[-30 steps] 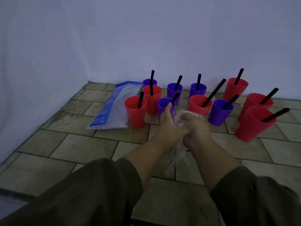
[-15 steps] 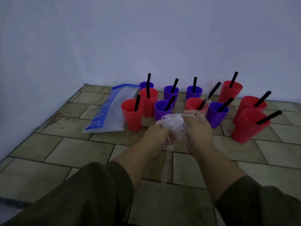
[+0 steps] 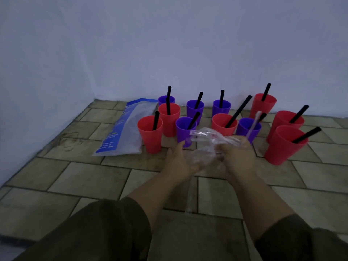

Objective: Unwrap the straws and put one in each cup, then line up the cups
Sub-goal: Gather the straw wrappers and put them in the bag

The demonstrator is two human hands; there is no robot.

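The left hand [image 3: 181, 161] and right hand [image 3: 238, 157] have drawn apart; the crumpled clear wrappers [image 3: 209, 142], earlier balled between them, now stretch across the gap.

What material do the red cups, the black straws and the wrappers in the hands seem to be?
Red cups: probably plastic, opaque, smooth matte walls.
Black straws: likely plastic, stiff and straight.
Wrappers: thin clear film, crumpled and see-through, bunched between left hand and right hand.

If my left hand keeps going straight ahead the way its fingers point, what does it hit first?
Most likely the near purple cup: the left hand points up and away, its fingertips just short of that cup's base. Depth is hard to judge, and the clear wrappers it holds might touch first.
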